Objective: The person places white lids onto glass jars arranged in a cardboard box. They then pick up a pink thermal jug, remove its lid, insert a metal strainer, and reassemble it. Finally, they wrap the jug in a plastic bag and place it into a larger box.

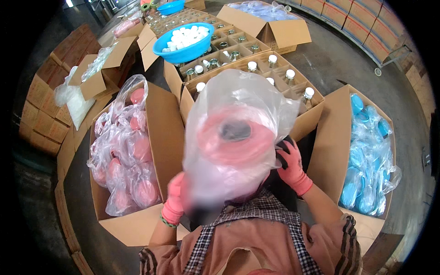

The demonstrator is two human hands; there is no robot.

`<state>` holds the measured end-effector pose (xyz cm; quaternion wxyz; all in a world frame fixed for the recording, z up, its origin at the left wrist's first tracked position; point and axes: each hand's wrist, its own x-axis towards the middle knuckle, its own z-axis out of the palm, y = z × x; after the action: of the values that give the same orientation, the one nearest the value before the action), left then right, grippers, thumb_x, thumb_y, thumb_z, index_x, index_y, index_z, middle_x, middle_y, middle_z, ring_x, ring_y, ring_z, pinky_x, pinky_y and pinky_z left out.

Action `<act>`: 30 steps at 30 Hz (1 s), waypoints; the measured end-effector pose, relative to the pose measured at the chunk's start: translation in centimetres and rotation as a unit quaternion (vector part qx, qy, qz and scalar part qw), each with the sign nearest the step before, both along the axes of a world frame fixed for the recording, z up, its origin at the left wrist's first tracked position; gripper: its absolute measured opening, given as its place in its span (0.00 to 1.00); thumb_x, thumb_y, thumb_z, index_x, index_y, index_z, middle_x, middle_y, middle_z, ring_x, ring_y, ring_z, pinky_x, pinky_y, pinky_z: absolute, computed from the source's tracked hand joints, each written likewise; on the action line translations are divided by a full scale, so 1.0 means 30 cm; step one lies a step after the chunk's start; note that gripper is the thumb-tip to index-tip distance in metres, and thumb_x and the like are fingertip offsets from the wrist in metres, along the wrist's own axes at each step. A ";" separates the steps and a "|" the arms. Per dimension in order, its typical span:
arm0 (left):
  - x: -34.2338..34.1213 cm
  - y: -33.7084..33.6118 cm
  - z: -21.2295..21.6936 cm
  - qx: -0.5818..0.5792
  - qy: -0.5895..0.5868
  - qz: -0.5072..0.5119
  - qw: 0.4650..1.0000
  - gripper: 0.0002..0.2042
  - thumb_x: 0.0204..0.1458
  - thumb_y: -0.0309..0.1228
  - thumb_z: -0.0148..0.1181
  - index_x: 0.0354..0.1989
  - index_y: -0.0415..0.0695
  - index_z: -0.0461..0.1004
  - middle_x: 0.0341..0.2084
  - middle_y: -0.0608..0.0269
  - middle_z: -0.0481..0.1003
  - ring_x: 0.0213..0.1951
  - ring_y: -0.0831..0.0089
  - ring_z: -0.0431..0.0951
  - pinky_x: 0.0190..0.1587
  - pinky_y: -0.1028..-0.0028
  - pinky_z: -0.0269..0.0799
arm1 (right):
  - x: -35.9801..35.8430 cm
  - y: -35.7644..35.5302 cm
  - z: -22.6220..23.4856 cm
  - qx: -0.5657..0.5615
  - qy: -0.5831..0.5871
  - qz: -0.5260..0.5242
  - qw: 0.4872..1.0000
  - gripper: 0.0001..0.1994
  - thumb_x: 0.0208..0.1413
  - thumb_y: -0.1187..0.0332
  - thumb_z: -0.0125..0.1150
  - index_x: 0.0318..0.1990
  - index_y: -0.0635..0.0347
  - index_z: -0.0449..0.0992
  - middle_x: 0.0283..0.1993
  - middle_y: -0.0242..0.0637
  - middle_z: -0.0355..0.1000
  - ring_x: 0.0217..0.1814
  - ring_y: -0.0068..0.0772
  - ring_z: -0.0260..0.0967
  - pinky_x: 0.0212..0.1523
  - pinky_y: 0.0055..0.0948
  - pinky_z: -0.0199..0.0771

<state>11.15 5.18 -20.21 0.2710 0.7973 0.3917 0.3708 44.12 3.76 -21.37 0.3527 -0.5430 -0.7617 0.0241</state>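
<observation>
Two hands: both in pink gloves, lifting one clear plastic bag [238, 137] at the centre of the frame, close under the camera.
Bag: thin, see-through, blurred by nearness; a round pink lid [236, 135] with a dark middle shows through it.
Left hand [174, 204]: low at centre left, closed on the bag's lower left side; the fingers are hidden behind the plastic.
Right hand [289, 165]: right of centre, fingers curled and pinching the bag's right edge; the fingertips are dark.
Clothing: a brownish apron over a checked shirt [256, 229] fills the lower middle.
Left box [137, 224]: an open cardboard carton at lower left, just beside the left hand, filled with more pink lids in clear bags [123, 160].
Right box [332, 142]: an open carton at the right of the frame, holding blue lids in clear bags [366, 165].
Bottle box [256, 64]: a divided carton behind the held bag, upper centre, with glass bottles with white stoppers [290, 73] standing in its cells.
Blue basin [183, 43]: rests on further cartons of bottles at upper centre, filled with white stoppers.
Upper left: an open carton with clear bagged goods [98, 73], beside stacked closed cartons.
Upper right: an open carton of clear bags [270, 23], well apart from the hands.
</observation>
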 end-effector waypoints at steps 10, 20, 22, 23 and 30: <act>0.097 -0.121 -0.220 -0.170 0.052 0.074 0.981 0.29 0.36 0.32 0.61 0.49 0.37 0.59 0.41 0.50 0.68 0.43 0.65 0.69 0.45 0.72 0.63 | -0.043 -0.012 -0.126 -0.138 -0.089 0.019 0.986 0.13 0.34 0.72 0.53 0.34 0.60 0.72 0.44 0.44 0.62 0.49 0.50 0.56 0.49 0.41 0.58; 0.162 0.149 0.189 -0.232 -0.138 0.052 0.961 0.13 0.38 0.20 0.49 0.37 0.36 0.66 0.33 0.49 0.66 0.35 0.58 0.68 0.39 0.68 0.65 | -0.103 -0.108 -0.008 -0.178 -0.028 0.072 0.981 0.18 0.37 0.69 0.54 0.38 0.67 0.66 0.42 0.48 0.62 0.50 0.47 0.57 0.52 0.38 0.56; 0.145 0.176 0.273 -0.217 -0.160 0.044 0.962 0.14 0.38 0.21 0.50 0.38 0.36 0.66 0.33 0.49 0.66 0.34 0.57 0.67 0.38 0.67 0.64 | -0.130 -0.134 0.022 -0.105 -0.126 0.179 0.970 0.16 0.38 0.68 0.54 0.37 0.67 0.66 0.38 0.48 0.63 0.48 0.45 0.59 0.48 0.38 0.59; 0.131 0.157 0.277 -0.207 -0.154 0.046 0.965 0.15 0.39 0.22 0.51 0.39 0.36 0.65 0.33 0.50 0.66 0.35 0.57 0.67 0.38 0.67 0.64 | -0.140 -0.161 0.058 -0.169 -0.128 0.196 0.957 0.15 0.39 0.68 0.54 0.35 0.68 0.66 0.36 0.46 0.63 0.44 0.43 0.61 0.45 0.36 0.62; 0.234 -0.054 0.007 -0.240 -0.164 0.024 0.956 0.18 0.42 0.25 0.51 0.45 0.34 0.62 0.42 0.44 0.62 0.45 0.51 0.62 0.48 0.64 0.59 | -0.094 -0.113 0.550 0.079 -0.222 0.119 0.964 0.15 0.41 0.66 0.50 0.40 0.57 0.68 0.46 0.44 0.61 0.49 0.44 0.58 0.50 0.42 0.56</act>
<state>18.16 3.57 -19.99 0.5059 0.6272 0.4388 0.3976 41.31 0.36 -4.88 0.2107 -0.4107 -0.8796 -0.1154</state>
